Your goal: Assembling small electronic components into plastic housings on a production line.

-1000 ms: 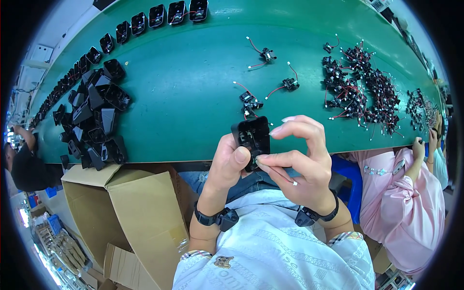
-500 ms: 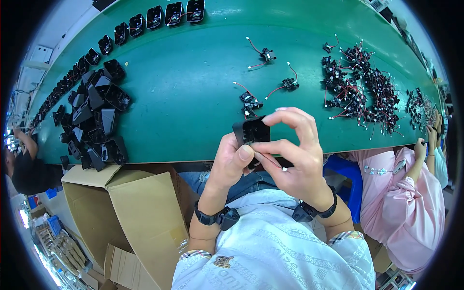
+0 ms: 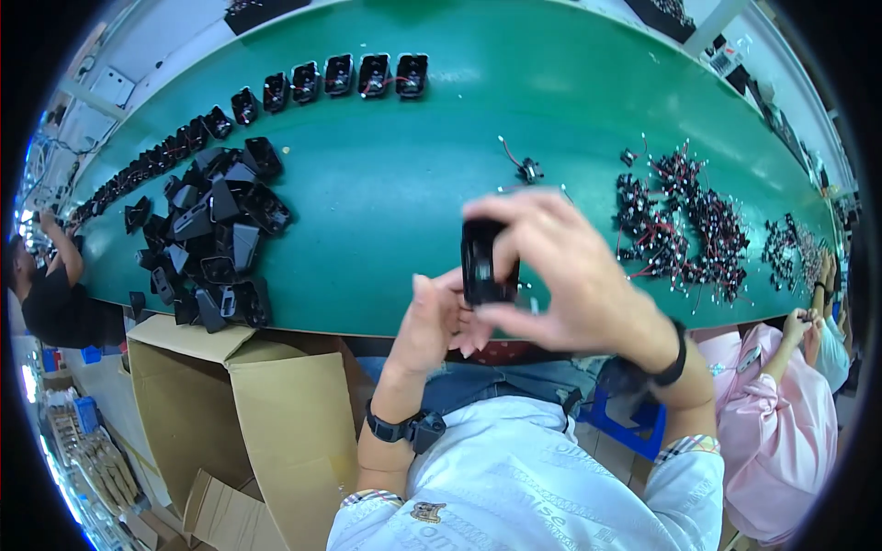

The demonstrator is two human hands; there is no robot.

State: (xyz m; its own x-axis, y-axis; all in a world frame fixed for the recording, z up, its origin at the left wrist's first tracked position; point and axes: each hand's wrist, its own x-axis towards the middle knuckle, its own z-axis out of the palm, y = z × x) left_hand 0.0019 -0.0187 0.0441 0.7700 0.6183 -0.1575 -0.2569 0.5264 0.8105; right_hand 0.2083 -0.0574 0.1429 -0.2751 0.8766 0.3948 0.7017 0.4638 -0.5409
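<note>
A black plastic housing, like an open box [image 3: 480,266], is held up over the front edge of the green table. The thumb and fingers of my right hand [image 3: 579,280] grip it along its side, a little blurred by motion. Just left of the housing is my left hand [image 3: 424,321], its thumb raised and its fingers apart, with nothing held in it. Whether its fingertips touch the housing cannot be told. Beyond my right hand lies a small black part with red and black wires [image 3: 529,171]; my hand hides others near it.
Black housings [image 3: 412,77] stand in a curved row along the far left. A heap of similar housings [image 3: 219,204] lies left, above an open cardboard box [image 3: 294,413]. Wired parts [image 3: 684,188] are piled right. A person in pink [image 3: 781,413] sits at the right.
The housing has passed from my left hand to my right, which has closed round its side. My left hand has let go and opened. The whole view has shifted.
</note>
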